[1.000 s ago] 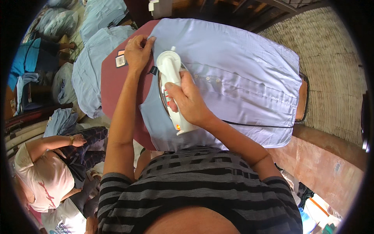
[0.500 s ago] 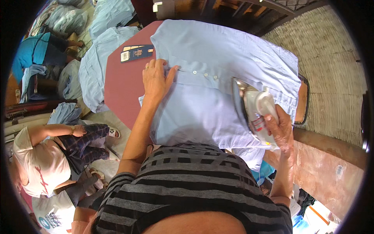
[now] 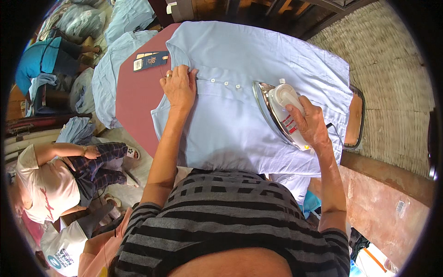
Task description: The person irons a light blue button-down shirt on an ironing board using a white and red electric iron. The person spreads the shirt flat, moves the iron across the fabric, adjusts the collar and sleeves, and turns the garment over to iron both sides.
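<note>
A light blue blouse (image 3: 221,120) with a short row of white buttons is spread over a maroon-topped ironing board (image 3: 131,99). My left hand (image 3: 181,91), a ring on one finger, grips the blouse at its neckline, the fingers bent over the fabric. My right hand (image 3: 313,121) is wrapped round the handle of a white steam iron (image 3: 287,108). The iron's metal plate rests on the blouse, right of the buttons, its tip toward the upper left. Beside the neckline lies a dark blue hang tag (image 3: 151,61) with a white label.
More light blue garments (image 3: 108,83) hang at the board's left. A seated person (image 3: 50,180) is at the lower left, and another person in teal (image 3: 44,57) bends at the upper left. Plastic-wrapped bundles (image 3: 80,23) lie behind. A dark wooden frame (image 3: 258,14) stands beyond the board.
My left hand has moved left, and the blouse and tag have shifted left too. My right hand has carried the iron left and a little away from me, closer to the buttons.
</note>
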A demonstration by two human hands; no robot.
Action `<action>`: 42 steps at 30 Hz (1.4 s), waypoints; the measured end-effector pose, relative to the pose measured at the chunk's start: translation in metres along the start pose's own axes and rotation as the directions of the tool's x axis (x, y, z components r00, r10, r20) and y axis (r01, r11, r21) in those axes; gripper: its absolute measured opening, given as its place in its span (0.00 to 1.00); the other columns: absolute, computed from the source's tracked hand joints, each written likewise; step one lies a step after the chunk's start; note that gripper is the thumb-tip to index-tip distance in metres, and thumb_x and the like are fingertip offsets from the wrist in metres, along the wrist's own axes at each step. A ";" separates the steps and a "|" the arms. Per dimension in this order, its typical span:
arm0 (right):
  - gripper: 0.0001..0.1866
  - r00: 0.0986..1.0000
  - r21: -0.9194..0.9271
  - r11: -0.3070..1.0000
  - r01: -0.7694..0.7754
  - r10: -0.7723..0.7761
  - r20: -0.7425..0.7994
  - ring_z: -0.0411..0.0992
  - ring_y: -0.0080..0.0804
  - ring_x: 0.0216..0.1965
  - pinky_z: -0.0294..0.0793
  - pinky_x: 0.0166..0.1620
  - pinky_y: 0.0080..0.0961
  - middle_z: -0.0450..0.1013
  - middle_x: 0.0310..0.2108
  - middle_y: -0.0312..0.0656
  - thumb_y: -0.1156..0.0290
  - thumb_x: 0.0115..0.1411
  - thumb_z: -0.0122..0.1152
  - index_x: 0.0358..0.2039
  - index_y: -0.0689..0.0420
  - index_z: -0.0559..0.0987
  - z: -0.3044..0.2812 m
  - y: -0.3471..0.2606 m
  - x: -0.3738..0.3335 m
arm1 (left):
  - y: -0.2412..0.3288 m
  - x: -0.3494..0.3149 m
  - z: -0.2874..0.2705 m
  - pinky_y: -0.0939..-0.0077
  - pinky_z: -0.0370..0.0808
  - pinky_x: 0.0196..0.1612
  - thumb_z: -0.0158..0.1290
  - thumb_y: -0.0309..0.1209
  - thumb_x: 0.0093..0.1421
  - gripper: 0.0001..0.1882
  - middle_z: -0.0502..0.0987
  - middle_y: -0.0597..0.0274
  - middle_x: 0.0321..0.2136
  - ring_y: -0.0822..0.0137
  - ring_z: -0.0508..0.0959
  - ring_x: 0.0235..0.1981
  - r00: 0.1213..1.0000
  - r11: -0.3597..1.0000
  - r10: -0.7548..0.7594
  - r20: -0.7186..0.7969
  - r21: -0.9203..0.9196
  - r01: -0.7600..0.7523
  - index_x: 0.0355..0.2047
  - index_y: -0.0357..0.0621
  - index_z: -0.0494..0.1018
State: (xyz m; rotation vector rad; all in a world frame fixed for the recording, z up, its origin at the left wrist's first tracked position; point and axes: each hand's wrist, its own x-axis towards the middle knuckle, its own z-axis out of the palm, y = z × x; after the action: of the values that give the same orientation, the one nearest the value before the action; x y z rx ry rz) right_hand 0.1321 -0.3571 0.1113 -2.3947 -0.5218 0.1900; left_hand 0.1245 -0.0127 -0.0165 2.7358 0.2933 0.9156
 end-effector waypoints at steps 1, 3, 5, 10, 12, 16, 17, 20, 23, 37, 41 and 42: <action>0.17 0.996 0.017 0.997 -0.080 0.079 0.043 0.76 0.55 0.23 0.72 0.26 0.41 0.73 0.21 0.58 0.62 0.66 0.60 0.32 0.65 0.72 -0.001 -0.008 0.002 | -0.004 0.000 0.002 0.58 0.65 0.34 0.59 0.39 0.62 0.11 0.76 0.61 0.22 0.54 0.75 0.27 0.999 0.999 0.024 -0.022 -0.039 -0.025 0.31 0.47 0.71; 0.18 0.998 0.016 0.999 -0.032 0.031 0.057 0.76 0.54 0.24 0.73 0.28 0.41 0.73 0.21 0.58 0.60 0.67 0.59 0.33 0.65 0.72 0.002 -0.011 0.014 | -0.014 0.002 0.006 0.59 0.66 0.30 0.58 0.37 0.63 0.10 0.75 0.59 0.21 0.52 0.74 0.23 0.998 0.995 0.056 -0.021 -0.084 -0.058 0.32 0.47 0.70; 0.20 0.996 0.047 0.997 -0.063 0.060 0.073 0.77 0.53 0.25 0.73 0.30 0.41 0.73 0.22 0.58 0.59 0.67 0.58 0.33 0.66 0.72 0.007 -0.015 0.024 | -0.018 0.008 0.007 0.59 0.68 0.26 0.57 0.36 0.63 0.10 0.75 0.56 0.18 0.50 0.74 0.20 0.997 0.991 0.072 0.024 -0.113 -0.069 0.33 0.46 0.69; 0.21 0.968 0.217 0.943 -0.252 0.245 0.058 0.76 0.52 0.27 0.72 0.32 0.40 0.73 0.24 0.60 0.56 0.68 0.56 0.33 0.66 0.71 0.032 -0.039 0.030 | -0.023 0.020 -0.011 0.62 0.69 0.23 0.59 0.34 0.63 0.11 0.76 0.53 0.19 0.50 0.76 0.19 0.980 0.904 -0.001 0.200 -0.420 0.087 0.35 0.41 0.70; 0.21 0.961 0.241 0.931 -0.275 0.271 0.052 0.74 0.48 0.25 0.72 0.32 0.40 0.73 0.24 0.59 0.57 0.68 0.56 0.33 0.66 0.71 0.041 -0.037 0.024 | -0.027 0.025 -0.016 0.61 0.70 0.23 0.59 0.35 0.63 0.11 0.75 0.55 0.17 0.50 0.76 0.19 0.951 0.832 -0.069 0.301 -0.509 0.221 0.34 0.42 0.70; 0.21 0.949 0.336 0.892 -0.303 0.313 0.024 0.70 0.40 0.22 0.71 0.30 0.36 0.70 0.21 0.52 0.57 0.69 0.56 0.33 0.67 0.70 0.052 -0.039 0.025 | -0.028 0.023 -0.008 0.65 0.69 0.22 0.60 0.34 0.62 0.11 0.73 0.55 0.16 0.54 0.74 0.16 0.982 0.914 0.015 0.186 -0.400 0.062 0.33 0.41 0.71; 0.21 0.950 0.366 0.882 -0.296 0.312 0.015 0.70 0.38 0.22 0.71 0.29 0.35 0.69 0.21 0.50 0.58 0.69 0.55 0.33 0.67 0.70 0.054 -0.041 0.030 | -0.028 0.023 -0.007 0.65 0.69 0.22 0.60 0.34 0.62 0.11 0.73 0.55 0.16 0.55 0.74 0.16 0.985 0.901 0.007 0.172 -0.427 0.068 0.33 0.41 0.71; 0.20 0.907 0.469 0.792 -0.392 0.418 0.051 0.69 0.33 0.20 0.69 0.26 0.30 0.67 0.18 0.46 0.59 0.69 0.55 0.31 0.66 0.68 0.052 -0.061 0.034 | -0.029 0.022 -0.006 0.65 0.68 0.21 0.61 0.34 0.61 0.11 0.73 0.55 0.15 0.55 0.74 0.16 0.989 0.880 -0.027 0.144 -0.466 0.091 0.31 0.42 0.72; 0.21 0.928 0.433 0.832 -0.347 0.371 0.030 0.69 0.32 0.19 0.68 0.25 0.31 0.66 0.17 0.46 0.59 0.68 0.55 0.29 0.65 0.67 0.059 -0.058 0.018 | -0.029 0.018 -0.004 0.65 0.68 0.20 0.61 0.34 0.61 0.10 0.73 0.56 0.14 0.55 0.75 0.16 0.991 0.899 -0.040 0.126 -0.429 0.090 0.30 0.43 0.72; 0.19 0.941 0.349 0.876 -0.333 0.332 0.065 0.66 0.29 0.18 0.66 0.24 0.31 0.65 0.17 0.44 0.57 0.69 0.53 0.32 0.63 0.68 0.051 -0.051 0.029 | -0.029 0.013 -0.001 0.63 0.68 0.20 0.61 0.37 0.60 0.11 0.73 0.59 0.13 0.56 0.76 0.16 0.998 0.947 0.051 0.038 -0.319 -0.036 0.28 0.46 0.73; 0.19 0.998 0.126 0.991 -0.041 0.035 0.045 0.69 0.34 0.21 0.70 0.29 0.35 0.68 0.19 0.50 0.58 0.68 0.54 0.34 0.64 0.70 0.043 -0.011 0.003 | -0.028 0.016 0.000 0.64 0.69 0.21 0.61 0.38 0.60 0.11 0.74 0.60 0.14 0.57 0.76 0.17 0.997 0.951 0.066 0.043 -0.304 -0.050 0.28 0.47 0.73; 0.18 0.998 0.119 0.992 -0.029 0.021 0.066 0.69 0.34 0.22 0.69 0.29 0.35 0.68 0.19 0.50 0.59 0.68 0.54 0.35 0.64 0.70 0.042 -0.008 -0.001 | -0.029 0.017 -0.001 0.64 0.69 0.21 0.61 0.38 0.60 0.11 0.75 0.60 0.15 0.57 0.76 0.17 0.997 0.954 0.064 0.042 -0.295 -0.049 0.28 0.47 0.73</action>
State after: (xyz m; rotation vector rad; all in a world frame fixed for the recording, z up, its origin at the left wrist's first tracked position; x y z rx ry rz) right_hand 0.1177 -0.3277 0.0843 -2.2846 -0.4960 0.3028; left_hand 0.1340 0.0189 -0.0149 2.4980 0.0620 0.8270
